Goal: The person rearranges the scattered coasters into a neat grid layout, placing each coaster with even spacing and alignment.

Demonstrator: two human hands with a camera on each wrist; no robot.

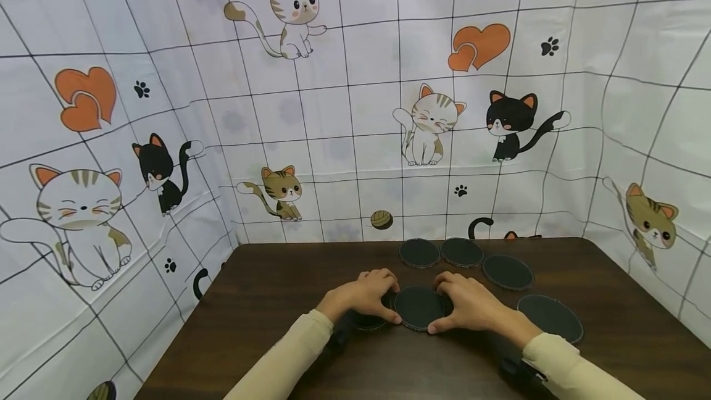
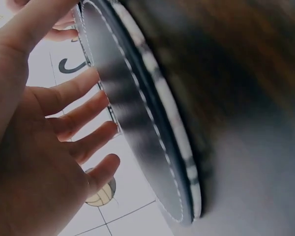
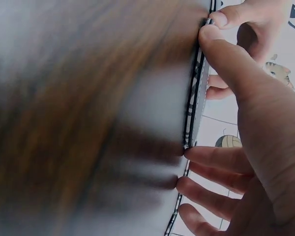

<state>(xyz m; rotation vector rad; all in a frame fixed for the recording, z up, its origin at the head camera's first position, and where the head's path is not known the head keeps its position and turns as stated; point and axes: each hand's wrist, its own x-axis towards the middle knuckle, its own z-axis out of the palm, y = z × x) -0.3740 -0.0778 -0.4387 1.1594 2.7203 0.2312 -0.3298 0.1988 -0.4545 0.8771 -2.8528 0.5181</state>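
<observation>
While four coasters [image 1: 463, 252] lie apart, both hands [image 1: 419, 304] pinch a fifth coaster [image 1: 418, 307].

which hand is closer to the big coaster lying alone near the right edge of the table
Right. The right hand, holding the middle coaster, lies just left of that lone coaster; the left hand is farther left.

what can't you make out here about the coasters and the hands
- Head view: what lies under the left hand; the hand covers it.
- Left wrist view: how many pieces form the coaster stack; edge-on and blurred.
- Right wrist view: the table surface; motion blur.
- Head view: the right hand fingertips' hold; too small.
</observation>
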